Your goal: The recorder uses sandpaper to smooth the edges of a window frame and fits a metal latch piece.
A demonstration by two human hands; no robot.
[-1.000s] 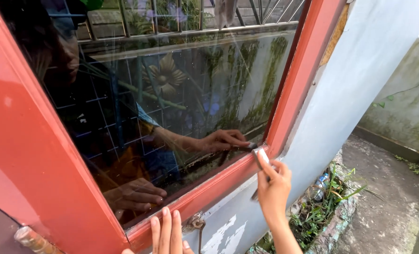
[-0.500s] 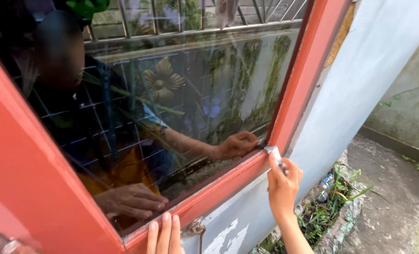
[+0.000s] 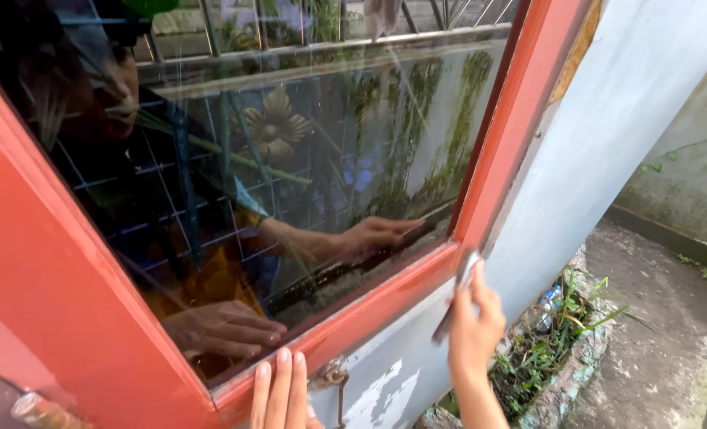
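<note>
Since half a second back the scraper [image 3: 458, 290] has dropped off the frame's bottom corner, so its blade end now sits just below the red window frame [image 3: 385, 306], over the grey wall [image 3: 576, 167]. Right hand [image 3: 474, 326] has a closed grip round its handle. Left hand [image 3: 283, 391] lies flat, fingers open and together, pressed on the frame's lower rail, same as before.

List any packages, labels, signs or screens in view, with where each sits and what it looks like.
Plastic bottle: the only package-like thing, lying among the weeds at the foot of the pale wall, right of the right hand; small, clear, with a bluish band too small to make out.
No signs or screens in view.
</note>
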